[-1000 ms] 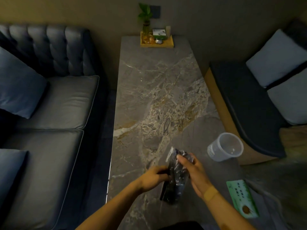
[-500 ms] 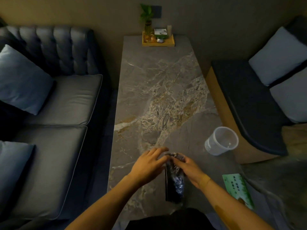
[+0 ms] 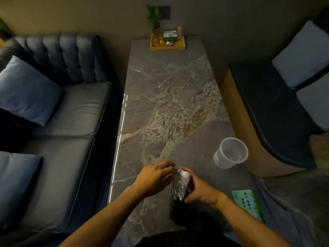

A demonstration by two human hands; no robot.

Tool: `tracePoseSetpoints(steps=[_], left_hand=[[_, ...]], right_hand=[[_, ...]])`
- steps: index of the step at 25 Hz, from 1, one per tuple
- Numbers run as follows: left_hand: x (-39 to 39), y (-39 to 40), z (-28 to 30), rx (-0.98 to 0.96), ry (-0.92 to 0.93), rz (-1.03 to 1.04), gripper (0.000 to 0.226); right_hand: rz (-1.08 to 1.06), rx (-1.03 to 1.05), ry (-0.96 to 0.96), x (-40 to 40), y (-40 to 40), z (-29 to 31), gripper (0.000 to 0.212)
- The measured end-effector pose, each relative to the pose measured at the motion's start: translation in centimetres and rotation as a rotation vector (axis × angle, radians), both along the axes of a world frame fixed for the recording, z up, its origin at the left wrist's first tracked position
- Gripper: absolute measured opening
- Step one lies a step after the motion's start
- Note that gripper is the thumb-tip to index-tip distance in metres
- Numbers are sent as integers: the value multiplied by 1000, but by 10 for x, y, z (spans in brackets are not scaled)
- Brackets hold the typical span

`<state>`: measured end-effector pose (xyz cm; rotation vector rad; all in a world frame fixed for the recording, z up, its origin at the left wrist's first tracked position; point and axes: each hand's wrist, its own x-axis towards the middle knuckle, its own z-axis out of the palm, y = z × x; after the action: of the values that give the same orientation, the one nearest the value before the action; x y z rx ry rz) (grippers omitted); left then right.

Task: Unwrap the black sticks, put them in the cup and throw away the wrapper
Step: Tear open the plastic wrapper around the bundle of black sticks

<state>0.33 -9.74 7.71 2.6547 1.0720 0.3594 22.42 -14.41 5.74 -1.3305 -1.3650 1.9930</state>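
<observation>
A bundle of black sticks (image 3: 178,206) in a crinkled clear wrapper (image 3: 180,184) is held upright over the near end of the marble table (image 3: 160,104). My right hand (image 3: 201,190) grips the bundle around its middle from the right. My left hand (image 3: 154,177) pinches the wrapper's top end with its fingertips. A clear plastic cup (image 3: 230,153) stands empty on the table to the right of my hands, apart from them.
A green packet (image 3: 249,204) lies at the table's near right corner. A wooden tray (image 3: 167,43) with a plant and small items sits at the far end. A dark sofa (image 3: 58,122) runs along the left, a bench with cushions (image 3: 277,107) along the right.
My left hand went from holding the bundle's side to pinching the wrapper's top. My right hand slid down from the top to grip the bundle's middle.
</observation>
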Motion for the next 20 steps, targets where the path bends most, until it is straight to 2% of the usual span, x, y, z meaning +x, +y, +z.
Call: tracePoseSetpoints(steps=[2, 3, 6, 8, 12, 15, 17, 20], left_hand=[[5, 4, 5, -89, -102, 83, 21], [9, 6, 7, -143, -153, 139, 21], [19, 16, 11, -406, -306, 282, 12], [26, 23, 12, -583, -435, 380, 8], [35, 22, 8, -984, -765, 646, 14], [27, 15, 2, -1287, -922, 701, 36], [20, 11, -3, -1339, -953, 679, 47], [14, 6, -9, -1199, -939, 696, 32]], right_hand=[[-12, 2, -19, 1, -1, -3, 104], [-79, -18, -7, -1, -2, -3, 97], [-311, -17, 4, -10, 0, 0, 48], [-362, -14, -18, -15, 1, 4, 23], [-398, -3, -69, -21, 5, 4, 23], [-467, -30, -62, -26, 8, 5, 16], [-497, -33, -55, -27, 9, 6, 15], [-478, -28, -79, -29, 11, 7, 17]])
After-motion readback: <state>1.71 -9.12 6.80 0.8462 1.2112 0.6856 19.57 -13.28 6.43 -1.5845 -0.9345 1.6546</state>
